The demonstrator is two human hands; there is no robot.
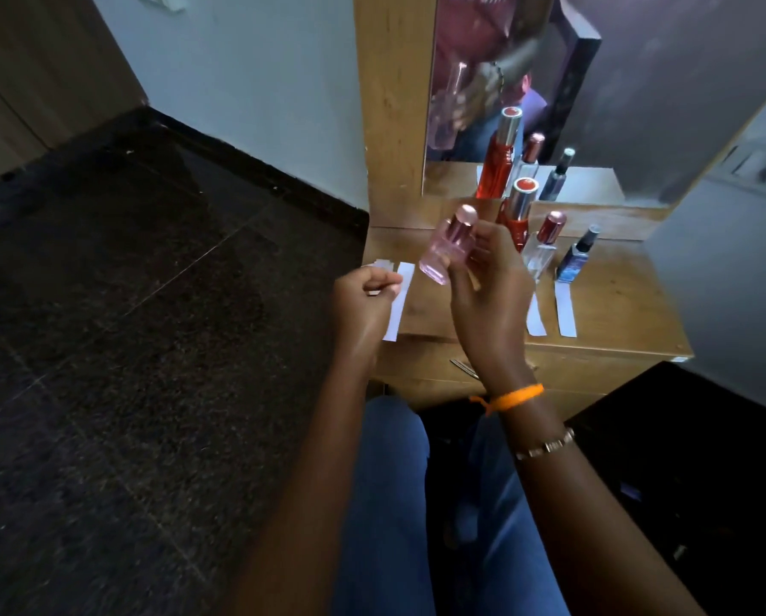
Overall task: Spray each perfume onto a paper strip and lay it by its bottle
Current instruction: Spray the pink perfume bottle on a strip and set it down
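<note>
My right hand [490,295] holds a pink perfume bottle [445,251] with a rose-gold cap, tilted in the air above the wooden dresser top [616,304]. My left hand [363,304] pinches a white paper strip [383,284] to the left of the bottle. Another strip [399,300] lies at the dresser's left edge, partly behind that hand. A tall red bottle [519,215], a clear bottle with a dark red cap [545,246] and a small blue spray bottle [576,255] stand in a row. A strip [535,320] lies before the clear bottle and another [565,311] before the blue one.
A mirror [638,82] behind the bottles reflects them and my hand. A drawer front with a metal handle [463,366] is under the top. Dark stone floor [127,304] spreads to the left. My knees in blue jeans [394,482] are below.
</note>
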